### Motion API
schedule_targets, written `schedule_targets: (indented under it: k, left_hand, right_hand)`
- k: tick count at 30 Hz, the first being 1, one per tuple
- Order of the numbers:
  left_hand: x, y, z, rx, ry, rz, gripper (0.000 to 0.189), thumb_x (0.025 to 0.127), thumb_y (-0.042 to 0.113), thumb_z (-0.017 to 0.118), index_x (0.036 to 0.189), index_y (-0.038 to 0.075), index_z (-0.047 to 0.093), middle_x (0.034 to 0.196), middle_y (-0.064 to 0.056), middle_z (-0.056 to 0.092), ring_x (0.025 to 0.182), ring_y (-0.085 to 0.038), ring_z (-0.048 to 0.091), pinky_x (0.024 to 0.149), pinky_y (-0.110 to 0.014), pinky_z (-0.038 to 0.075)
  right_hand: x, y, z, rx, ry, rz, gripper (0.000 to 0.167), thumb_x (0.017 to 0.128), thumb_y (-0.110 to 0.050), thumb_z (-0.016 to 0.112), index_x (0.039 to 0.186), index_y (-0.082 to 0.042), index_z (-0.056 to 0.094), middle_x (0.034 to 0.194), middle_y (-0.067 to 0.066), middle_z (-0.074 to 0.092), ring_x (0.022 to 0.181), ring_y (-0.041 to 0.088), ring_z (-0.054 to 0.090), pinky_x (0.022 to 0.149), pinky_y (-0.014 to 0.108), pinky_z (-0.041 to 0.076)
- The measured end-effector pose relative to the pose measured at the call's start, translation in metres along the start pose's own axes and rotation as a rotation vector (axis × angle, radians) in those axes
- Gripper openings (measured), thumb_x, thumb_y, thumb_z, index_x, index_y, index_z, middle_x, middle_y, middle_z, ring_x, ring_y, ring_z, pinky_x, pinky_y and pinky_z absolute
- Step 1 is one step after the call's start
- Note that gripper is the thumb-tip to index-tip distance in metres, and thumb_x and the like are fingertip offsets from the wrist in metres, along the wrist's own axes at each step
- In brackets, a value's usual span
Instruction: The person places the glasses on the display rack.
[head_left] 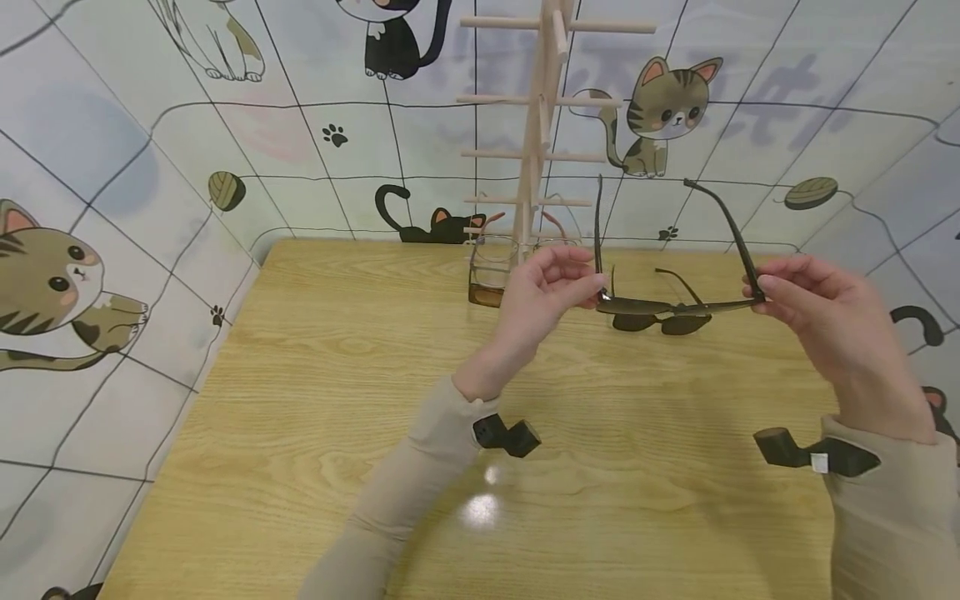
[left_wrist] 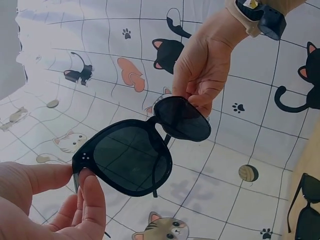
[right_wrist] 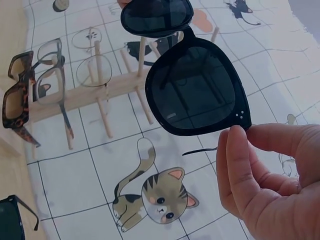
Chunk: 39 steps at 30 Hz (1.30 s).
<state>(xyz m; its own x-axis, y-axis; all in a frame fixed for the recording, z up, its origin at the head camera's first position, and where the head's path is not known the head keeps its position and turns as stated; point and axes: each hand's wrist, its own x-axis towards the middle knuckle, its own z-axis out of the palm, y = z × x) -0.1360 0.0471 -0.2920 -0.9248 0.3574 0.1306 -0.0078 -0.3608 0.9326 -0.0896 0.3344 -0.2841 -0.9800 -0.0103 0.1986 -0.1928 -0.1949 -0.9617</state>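
Note:
Black sunglasses [left_wrist: 132, 157] with dark lenses hang in the air between both hands, their temples unfolded and pointing away in the head view. My left hand [head_left: 542, 292] pinches one hinge corner between thumb and fingers. At the opposite corner my right hand [head_left: 821, 312] pinches the frame the same way, as the right wrist view shows beside three small silver dots. Below and behind them, a second dark pair of sunglasses [head_left: 633, 322] lies on the table [head_left: 337, 358], partly covered by the held pair in the head view.
A wooden rack [head_left: 536, 125] with several pegs stands at the table's back edge. On its lower pegs are tortoiseshell sunglasses [right_wrist: 17, 97], clear-framed glasses [right_wrist: 51, 82] and thin round-rimmed glasses [right_wrist: 93, 70]. A cat-print cloth [head_left: 322, 200] covers the wall behind.

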Motion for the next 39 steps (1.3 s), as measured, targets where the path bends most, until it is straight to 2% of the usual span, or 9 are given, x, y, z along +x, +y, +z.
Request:
schedule_targets:
  k: [5,9,14,21,24,28,39]
  left_hand:
    - [-0.001,0.012,-0.006,0.012,0.022,0.024,0.027,0.086,-0.010,0.060,0.112,-0.009,0.054,0.085,-0.003,0.059,0.069,-0.010,0.062,0.076,-0.037,0.055]
    - [-0.002,0.022,-0.012,-0.006,0.044,0.049,0.024,0.086,-0.010,0.060,0.109,-0.008,0.054,0.084,-0.002,0.059,0.068,-0.010,0.062,0.073,-0.031,0.055]
    - [-0.004,0.032,-0.021,-0.031,0.069,0.122,0.021,0.086,-0.013,0.058,0.106,-0.009,0.054,0.083,-0.004,0.059,0.065,-0.011,0.060,0.066,-0.025,0.054]
    - [-0.004,0.043,-0.039,-0.011,0.107,0.160,0.015,0.087,-0.010,0.058,0.101,-0.005,0.058,0.081,0.000,0.061,0.064,-0.012,0.060,0.065,-0.024,0.053]
    - [-0.001,0.046,-0.047,-0.030,0.125,0.160,0.012,0.087,-0.009,0.059,0.092,0.001,0.061,0.080,-0.001,0.062,0.063,-0.013,0.060,0.065,-0.025,0.053]
    - [0.004,0.052,-0.058,-0.068,0.155,0.151,0.017,0.087,-0.009,0.058,0.085,0.008,0.063,0.078,-0.002,0.062,0.063,-0.014,0.058,0.065,-0.024,0.052]
    - [0.026,0.069,-0.084,-0.136,0.219,0.126,0.014,0.088,-0.008,0.059,0.082,0.005,0.063,0.079,-0.007,0.060,0.064,-0.016,0.056,0.064,-0.023,0.051]
  right_hand:
    - [0.011,-0.008,0.011,0.017,-0.013,0.027,0.016,0.090,0.012,0.052,0.101,0.007,0.063,0.094,0.011,0.066,0.084,0.017,0.066,0.071,0.020,0.053]
    - [0.021,-0.012,0.022,0.047,-0.060,0.038,0.015,0.090,0.012,0.052,0.100,0.008,0.062,0.093,0.012,0.066,0.083,0.018,0.065,0.071,0.021,0.054]
    - [0.033,-0.014,0.037,0.073,-0.119,0.004,0.015,0.090,0.012,0.051,0.099,0.009,0.063,0.092,0.013,0.067,0.083,0.019,0.065,0.070,0.022,0.054]
    - [0.051,-0.012,0.056,0.102,-0.169,0.003,0.013,0.090,0.011,0.052,0.096,0.007,0.064,0.091,0.012,0.067,0.082,0.018,0.064,0.071,0.023,0.054]
    - [0.059,-0.011,0.064,0.113,-0.165,0.027,0.013,0.089,0.010,0.054,0.095,0.006,0.065,0.090,0.012,0.068,0.083,0.018,0.064,0.072,0.024,0.054]
    - [0.071,-0.009,0.075,0.099,-0.119,0.071,0.008,0.087,0.006,0.060,0.093,0.005,0.066,0.089,0.011,0.067,0.082,0.019,0.064,0.071,0.023,0.054]
    - [0.102,-0.008,0.101,0.093,-0.041,0.169,0.011,0.081,-0.001,0.071,0.089,0.003,0.065,0.094,0.010,0.060,0.081,0.017,0.061,0.071,0.022,0.054]
